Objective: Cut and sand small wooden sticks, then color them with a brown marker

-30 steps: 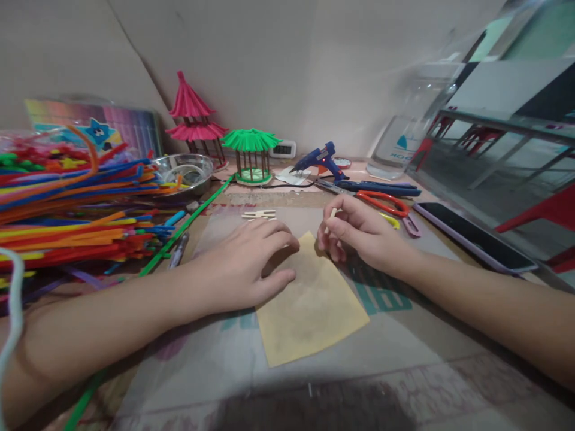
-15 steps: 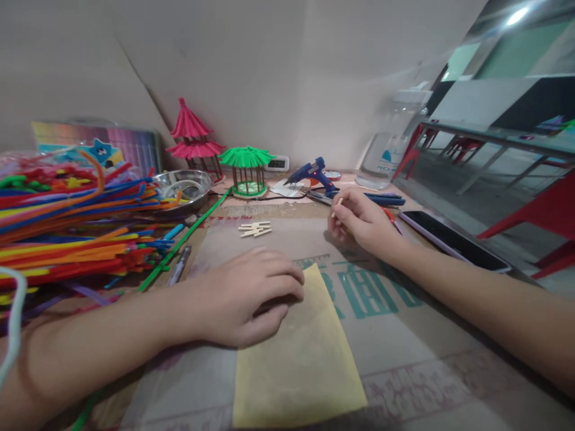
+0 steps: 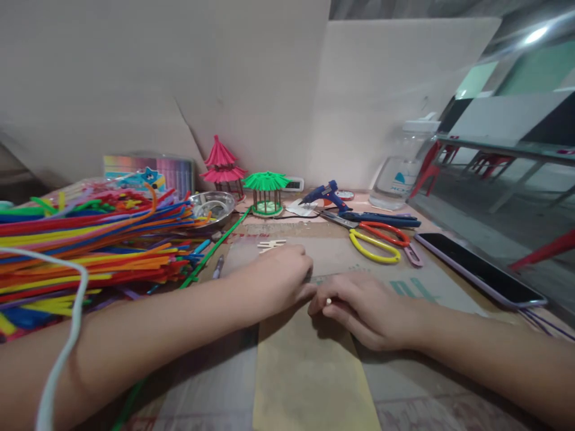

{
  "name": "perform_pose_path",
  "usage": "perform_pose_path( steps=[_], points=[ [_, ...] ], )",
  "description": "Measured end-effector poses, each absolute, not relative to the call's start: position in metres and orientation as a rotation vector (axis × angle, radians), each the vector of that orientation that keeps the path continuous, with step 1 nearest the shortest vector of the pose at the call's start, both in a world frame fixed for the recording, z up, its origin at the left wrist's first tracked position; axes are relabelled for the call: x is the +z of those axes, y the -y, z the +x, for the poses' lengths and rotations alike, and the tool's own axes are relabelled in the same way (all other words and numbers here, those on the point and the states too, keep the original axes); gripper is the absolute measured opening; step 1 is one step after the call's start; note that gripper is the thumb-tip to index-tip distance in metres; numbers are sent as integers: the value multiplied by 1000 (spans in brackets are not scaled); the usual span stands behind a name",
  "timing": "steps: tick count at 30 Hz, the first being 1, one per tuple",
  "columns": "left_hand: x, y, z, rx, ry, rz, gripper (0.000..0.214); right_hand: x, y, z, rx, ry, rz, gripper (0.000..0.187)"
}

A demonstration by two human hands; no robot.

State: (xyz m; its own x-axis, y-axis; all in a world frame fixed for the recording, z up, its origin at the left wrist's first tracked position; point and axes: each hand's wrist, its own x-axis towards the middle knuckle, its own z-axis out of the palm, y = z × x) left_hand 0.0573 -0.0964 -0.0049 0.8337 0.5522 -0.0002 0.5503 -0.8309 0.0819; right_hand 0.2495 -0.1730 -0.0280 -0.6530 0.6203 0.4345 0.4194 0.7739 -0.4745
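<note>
My right hand (image 3: 366,308) is closed in a pinch around a short thin wooden stick (image 3: 329,301), whose pale end shows between thumb and fingers. Beside it, my left hand (image 3: 281,278) is closed with its fingers curled down, its fingertips meeting those of the right hand. What the left fingers hold, if anything, is hidden. Both hands are over the upper end of a yellow sheet (image 3: 314,377) that looks like sandpaper. Just beyond the left hand lies a small pile of short wooden sticks (image 3: 271,244), partly covered by it.
Bundles of coloured pipe cleaners (image 3: 103,239) fill the left side. Behind stand a green-roofed model pavilion (image 3: 266,194), a pink-roofed one (image 3: 220,164), a metal bowl (image 3: 213,209) and a blue glue gun (image 3: 326,194). Scissors (image 3: 375,254) and a phone (image 3: 478,266) lie right; a bottle (image 3: 398,173) stands behind.
My right hand has come down and left with the stick, to my left hand over the sheet. My left hand has shifted to the sheet's far end and curled. The view has tilted.
</note>
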Motion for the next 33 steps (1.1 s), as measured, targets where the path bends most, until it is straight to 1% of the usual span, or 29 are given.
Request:
perform_pose_path(
  steps=[2, 4, 8, 10, 12, 16, 18, 20, 23, 25, 27, 29, 31, 33],
  points=[
    [6, 103, 69, -189, -1016, 2897, 22, -26, 174, 249, 247, 2428, -766, 14],
    [17, 109, 79, -296, -1048, 2860, 24, -26, 173, 249, 169, 2442, -785, 14],
    [32, 109, 88, -429, -1058, 2764, 21, -27, 171, 250, 66, 2464, -738, 13],
    [33, 104, 89, -443, -1082, 2696, 23, -29, 171, 250, 36, 2478, -693, 14],
    [29, 98, 89, -408, -1074, 2640, 26, -30, 171, 250, 12, 2498, -651, 14],
    [20, 89, 89, -285, -1030, 2584, 21, -32, 171, 250, 17, 2554, -611, 15],
    [25, 82, 83, -159, -1094, 2612, 29, -32, 171, 250, 30, 2567, -642, 16],
    [38, 69, 68, 12, -1230, 2675, 37, -32, 170, 250, 26, 2554, -697, 16],
    [65, 38, 29, 278, -1527, 2745, 36, -32, 168, 251, 32, 2510, -768, 15],
    [76, 14, 2, 349, -1737, 2737, 32, -33, 165, 252, 44, 2475, -796, 14],
    [78, -4, -19, 344, -1872, 2729, 27, -35, 161, 254, 64, 2434, -838, 14],
    [72, -9, -26, 348, -1926, 2760, 24, -37, 157, 254, 152, 2377, -921, 13],
    [61, 2, -20, 395, -1893, 2837, 27, -39, 154, 254, 380, 2272, -1013, 13],
    [47, 31, -8, 400, -1729, 2936, 25, -39, 150, 253, 650, 2113, -1075, 15]
  ],
)
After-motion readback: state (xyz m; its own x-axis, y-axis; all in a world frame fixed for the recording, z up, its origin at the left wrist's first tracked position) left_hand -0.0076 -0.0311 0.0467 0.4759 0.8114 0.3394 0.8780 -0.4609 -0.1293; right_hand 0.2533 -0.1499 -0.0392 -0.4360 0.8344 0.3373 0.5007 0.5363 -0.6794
